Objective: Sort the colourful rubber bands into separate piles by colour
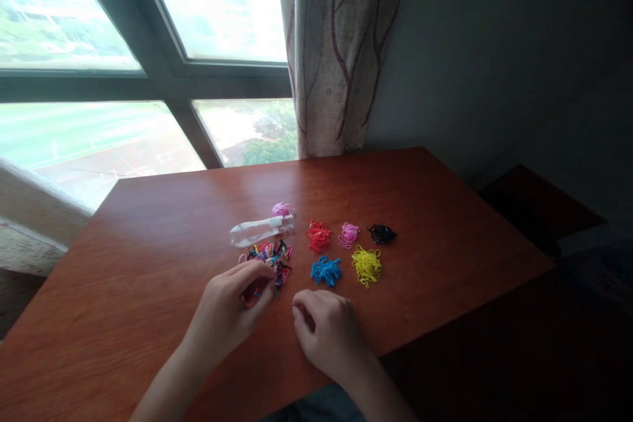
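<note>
A mixed heap of small colored rubber bands (279,252) lies on the wooden table. Over its near side is my left hand (227,306), thumb and forefinger closed together at the bands; what is between them is too small to make out. My right hand (327,330) rests curled to the right of the heap, just below the blue rubber bands (326,271); its inner side is hidden. Sorted piles sit beyond: red rubber bands (318,236), pink rubber bands (349,233), black rubber bands (382,233) and yellow rubber bands (366,266).
A clear plastic bottle (254,231) lies on its side behind the mixed heap, with a pink item (283,209) behind its neck. The brown table (148,264) meets a window and a patterned curtain (336,53) at the back. Its right edge slants toward a dark area.
</note>
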